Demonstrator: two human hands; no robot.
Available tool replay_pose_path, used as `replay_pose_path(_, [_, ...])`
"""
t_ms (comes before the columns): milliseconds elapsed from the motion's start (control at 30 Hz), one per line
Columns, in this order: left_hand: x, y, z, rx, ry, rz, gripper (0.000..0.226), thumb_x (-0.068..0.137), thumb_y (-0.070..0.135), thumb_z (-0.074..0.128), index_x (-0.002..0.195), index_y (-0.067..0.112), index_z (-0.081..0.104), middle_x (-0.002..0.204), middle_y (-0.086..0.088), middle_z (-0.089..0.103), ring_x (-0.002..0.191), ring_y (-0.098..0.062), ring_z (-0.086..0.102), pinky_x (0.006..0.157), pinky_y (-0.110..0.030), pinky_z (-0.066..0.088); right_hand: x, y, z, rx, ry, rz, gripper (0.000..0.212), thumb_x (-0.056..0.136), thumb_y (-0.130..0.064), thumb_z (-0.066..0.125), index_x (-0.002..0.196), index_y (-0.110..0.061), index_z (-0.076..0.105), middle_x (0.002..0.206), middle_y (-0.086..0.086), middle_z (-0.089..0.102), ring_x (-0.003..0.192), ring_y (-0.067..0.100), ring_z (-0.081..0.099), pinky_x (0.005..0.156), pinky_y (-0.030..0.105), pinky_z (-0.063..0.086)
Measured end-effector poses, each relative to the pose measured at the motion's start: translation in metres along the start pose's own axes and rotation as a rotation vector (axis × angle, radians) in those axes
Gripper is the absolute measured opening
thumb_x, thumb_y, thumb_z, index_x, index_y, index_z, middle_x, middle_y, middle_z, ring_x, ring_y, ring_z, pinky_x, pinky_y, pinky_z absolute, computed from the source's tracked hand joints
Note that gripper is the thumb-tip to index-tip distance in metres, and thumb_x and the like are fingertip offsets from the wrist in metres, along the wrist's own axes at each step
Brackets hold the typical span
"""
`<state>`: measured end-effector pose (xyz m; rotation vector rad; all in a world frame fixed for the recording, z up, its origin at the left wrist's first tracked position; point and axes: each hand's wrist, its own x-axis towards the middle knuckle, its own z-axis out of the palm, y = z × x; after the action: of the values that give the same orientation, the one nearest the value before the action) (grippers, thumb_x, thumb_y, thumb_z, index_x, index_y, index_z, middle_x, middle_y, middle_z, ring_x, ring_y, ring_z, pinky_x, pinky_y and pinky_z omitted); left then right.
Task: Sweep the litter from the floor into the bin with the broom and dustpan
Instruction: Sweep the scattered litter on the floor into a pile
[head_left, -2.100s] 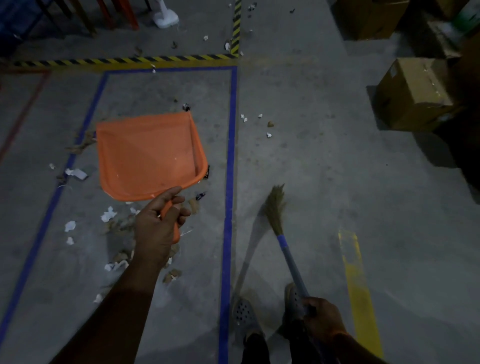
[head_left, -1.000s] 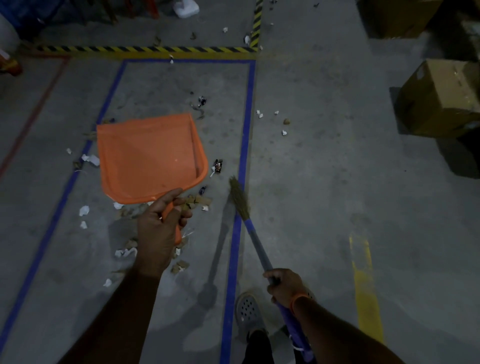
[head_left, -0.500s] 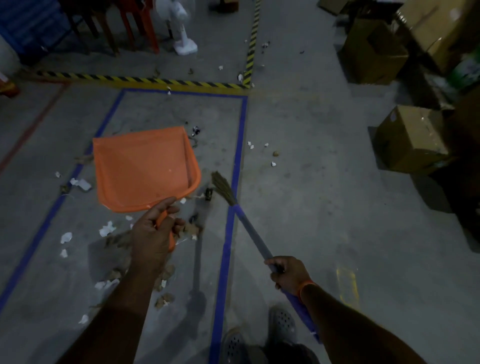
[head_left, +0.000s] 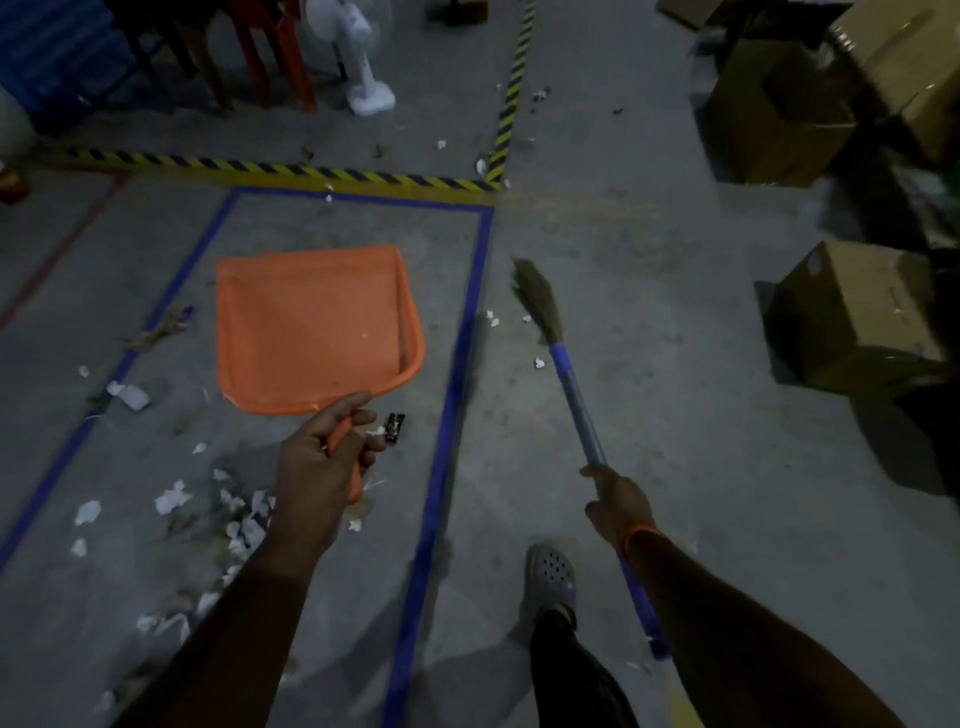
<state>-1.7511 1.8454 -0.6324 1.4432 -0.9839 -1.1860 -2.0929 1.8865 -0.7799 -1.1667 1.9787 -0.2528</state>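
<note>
An orange dustpan (head_left: 311, 327) is held out over the grey floor inside a blue-taped rectangle, its pan looking empty. My left hand (head_left: 327, 462) grips its orange handle. My right hand (head_left: 618, 501) holds the blue handle of a broom (head_left: 571, 389), whose straw head (head_left: 537, 299) points away, just right of the blue tape line. White paper scraps and brown bits (head_left: 234, 514) lie scattered on the floor left of and below my left hand. A small dark wrapper (head_left: 395, 427) lies beside my fingers. A few white scraps (head_left: 492, 318) sit near the broom head. No bin is in view.
Cardboard boxes (head_left: 852, 317) stand at the right, more (head_left: 779, 109) at the back right. Yellow-black hazard tape (head_left: 291, 170) crosses the floor at the back. A white fan base (head_left: 370, 98) and red chair legs (head_left: 270, 57) stand beyond it. My shoe (head_left: 551, 577) is below.
The broom head has swung right, from beside the dustpan's corner across the blue tape line to the floor beyond. The dustpan has stayed in my left hand. The view has tilted up slightly.
</note>
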Motion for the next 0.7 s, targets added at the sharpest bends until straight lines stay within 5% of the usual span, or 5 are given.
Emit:
replay_pose_path(167, [0.045, -0.010, 0.066, 0.039, 0.024, -0.001, 0.037, 0.098, -0.007, 0.051, 0.123, 0.014, 0.067, 0.109, -0.007, 0.070, 0.073, -0.012, 0.068, 0.063, -0.020, 0.054, 0.087, 0.026, -0.022, 0.073, 0.061, 0.063, 0.041, 0.091, -0.019, 0.061, 0.132, -0.026, 0.061, 0.122, 0.009, 0.067, 0.103, 0.028, 0.065, 0.092, 0.027, 0.049])
replay_pose_path(333, [0.077, -0.025, 0.106, 0.030, 0.000, 0.007, 0.035, 0.100, -0.005, 0.050, 0.127, 0.012, 0.065, 0.109, -0.007, 0.069, 0.077, -0.014, 0.067, 0.065, -0.020, 0.053, 0.156, 0.059, -0.045, 0.076, 0.051, 0.112, 0.035, 0.094, -0.022, 0.052, 0.126, -0.031, 0.063, 0.087, 0.004, 0.064, 0.068, 0.025, 0.059, 0.061, 0.029, 0.048])
replay_pose_path(533, [0.103, -0.042, 0.122, 0.082, 0.003, -0.036, 0.039, 0.098, -0.002, 0.053, 0.119, 0.026, 0.069, 0.110, -0.006, 0.070, 0.078, -0.015, 0.066, 0.060, -0.020, 0.050, 0.184, 0.075, -0.027, -0.056, -0.048, 0.165, 0.034, 0.096, -0.022, 0.049, 0.126, -0.026, 0.064, 0.101, 0.016, 0.072, 0.085, 0.034, 0.070, 0.075, 0.037, 0.059])
replay_pose_path(700, [0.105, -0.046, 0.124, 0.106, -0.013, -0.033, 0.038, 0.099, -0.001, 0.052, 0.121, 0.026, 0.067, 0.106, -0.006, 0.069, 0.074, -0.012, 0.066, 0.054, -0.019, 0.050, 0.179, 0.066, -0.003, 0.007, -0.165, 0.109, 0.040, 0.096, -0.020, 0.050, 0.133, -0.031, 0.059, 0.098, 0.011, 0.067, 0.073, 0.022, 0.058, 0.061, 0.026, 0.049])
